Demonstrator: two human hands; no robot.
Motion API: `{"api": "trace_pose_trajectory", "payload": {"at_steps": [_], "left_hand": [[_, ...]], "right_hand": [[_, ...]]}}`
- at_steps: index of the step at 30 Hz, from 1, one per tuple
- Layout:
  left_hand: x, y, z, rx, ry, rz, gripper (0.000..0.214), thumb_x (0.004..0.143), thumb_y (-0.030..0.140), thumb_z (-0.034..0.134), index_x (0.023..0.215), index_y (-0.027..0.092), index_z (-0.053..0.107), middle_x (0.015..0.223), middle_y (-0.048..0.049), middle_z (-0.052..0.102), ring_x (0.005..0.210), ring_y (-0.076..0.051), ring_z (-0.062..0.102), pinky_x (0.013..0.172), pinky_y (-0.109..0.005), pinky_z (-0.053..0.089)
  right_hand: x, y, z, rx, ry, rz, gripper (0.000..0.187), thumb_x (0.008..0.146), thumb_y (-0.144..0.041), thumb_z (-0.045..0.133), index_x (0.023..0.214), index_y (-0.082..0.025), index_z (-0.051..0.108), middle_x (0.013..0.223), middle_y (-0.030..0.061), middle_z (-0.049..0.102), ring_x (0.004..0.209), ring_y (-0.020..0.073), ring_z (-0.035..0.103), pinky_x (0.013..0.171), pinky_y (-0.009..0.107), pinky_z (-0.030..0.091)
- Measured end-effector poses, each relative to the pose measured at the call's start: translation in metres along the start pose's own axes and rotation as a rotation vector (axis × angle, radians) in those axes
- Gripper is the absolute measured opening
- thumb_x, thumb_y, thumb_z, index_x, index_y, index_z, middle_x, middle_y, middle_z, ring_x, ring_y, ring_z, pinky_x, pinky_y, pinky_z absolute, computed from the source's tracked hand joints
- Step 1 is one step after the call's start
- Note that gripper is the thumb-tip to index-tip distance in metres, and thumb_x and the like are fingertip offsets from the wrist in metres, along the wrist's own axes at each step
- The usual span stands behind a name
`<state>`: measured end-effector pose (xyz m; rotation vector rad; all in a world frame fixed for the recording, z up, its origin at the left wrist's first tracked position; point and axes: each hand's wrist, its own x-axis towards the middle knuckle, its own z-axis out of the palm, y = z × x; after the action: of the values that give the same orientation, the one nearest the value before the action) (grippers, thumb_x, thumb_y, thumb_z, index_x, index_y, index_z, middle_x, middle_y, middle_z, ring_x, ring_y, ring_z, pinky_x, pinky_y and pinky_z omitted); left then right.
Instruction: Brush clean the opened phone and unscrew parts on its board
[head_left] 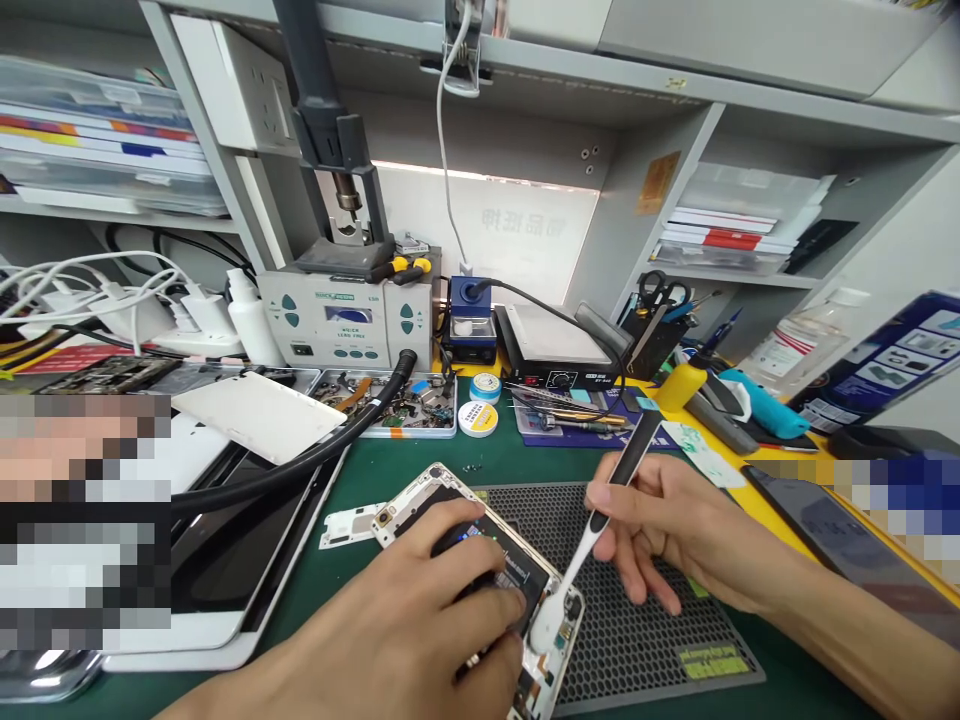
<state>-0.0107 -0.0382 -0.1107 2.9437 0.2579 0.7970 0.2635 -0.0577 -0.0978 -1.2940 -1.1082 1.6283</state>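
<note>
An opened white phone [420,495] lies face down on a dark ribbed mat [637,640], its insides showing. My left hand [405,630] rests on top of it, fingers curled and pressing the black part in the middle. My right hand [660,530] pinches a white and black brush [600,510] like a pen. The brush head touches the lower end of the phone near my left fingertips.
A hot-air station [345,320] stands behind with its black hose [300,460] crossing tablets [225,600] on the left. A parts tray [397,405], solder tins [478,418], tweezers [570,412], a heating plate [551,350] and a dark phone [840,530] lie around.
</note>
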Motion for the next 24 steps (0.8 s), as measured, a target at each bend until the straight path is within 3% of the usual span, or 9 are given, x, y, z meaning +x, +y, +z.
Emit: {"api": "trace_pose_trajectory", "payload": {"at_steps": [5, 12, 16, 21, 24], "left_hand": [[-0.0013, 0.0006, 0.0017, 0.014, 0.059, 0.032, 0.022, 0.096, 0.021, 0.05, 0.097, 0.019, 0.072, 0.097, -0.0005, 0.076, 0.091, -0.021, 0.064, 0.114, -0.044, 0.035], [-0.0005, 0.003, 0.0023, 0.022, 0.082, 0.038, 0.025, 0.097, 0.021, 0.048, 0.099, 0.019, 0.072, 0.092, -0.0008, 0.075, 0.088, -0.02, 0.064, 0.112, -0.045, 0.038], [0.001, 0.0021, 0.0019, 0.029, 0.089, 0.034, 0.024, 0.097, 0.02, 0.048, 0.097, 0.019, 0.073, 0.095, -0.0004, 0.075, 0.088, -0.02, 0.064, 0.113, -0.045, 0.036], [0.0001, 0.0021, 0.0013, 0.008, 0.063, 0.033, 0.025, 0.097, 0.018, 0.048, 0.101, 0.019, 0.072, 0.094, -0.0006, 0.075, 0.089, -0.021, 0.064, 0.112, -0.046, 0.037], [-0.0007, 0.0027, 0.0027, 0.003, 0.069, 0.038, 0.023, 0.096, 0.018, 0.049, 0.099, 0.018, 0.072, 0.094, -0.0012, 0.075, 0.089, -0.021, 0.063, 0.113, -0.046, 0.036]], "right_hand": [[0.0005, -0.0016, -0.006, -0.014, 0.035, -0.01, 0.03, 0.081, -0.032, 0.082, 0.063, -0.011, 0.069, 0.053, 0.0066, 0.074, 0.033, 0.009, 0.062, 0.027, 0.01, 0.045], [0.0014, 0.0008, -0.002, -0.008, -0.039, 0.031, 0.024, 0.081, -0.031, 0.081, 0.072, -0.011, 0.071, 0.059, 0.0081, 0.077, 0.035, 0.0116, 0.065, 0.026, 0.012, 0.046], [0.0024, 0.001, -0.0065, -0.024, -0.017, 0.024, 0.035, 0.086, -0.033, 0.076, 0.063, -0.007, 0.072, 0.045, 0.0083, 0.071, 0.028, 0.0064, 0.056, 0.027, 0.008, 0.043], [0.0017, 0.0011, -0.0017, 0.002, -0.042, 0.014, 0.026, 0.081, -0.034, 0.082, 0.07, -0.013, 0.07, 0.06, 0.0063, 0.077, 0.038, 0.012, 0.067, 0.028, 0.012, 0.048], [0.0022, 0.0013, -0.003, -0.019, -0.033, 0.005, 0.029, 0.082, -0.034, 0.081, 0.067, -0.01, 0.072, 0.054, 0.0078, 0.075, 0.034, 0.01, 0.063, 0.028, 0.011, 0.047]]}}
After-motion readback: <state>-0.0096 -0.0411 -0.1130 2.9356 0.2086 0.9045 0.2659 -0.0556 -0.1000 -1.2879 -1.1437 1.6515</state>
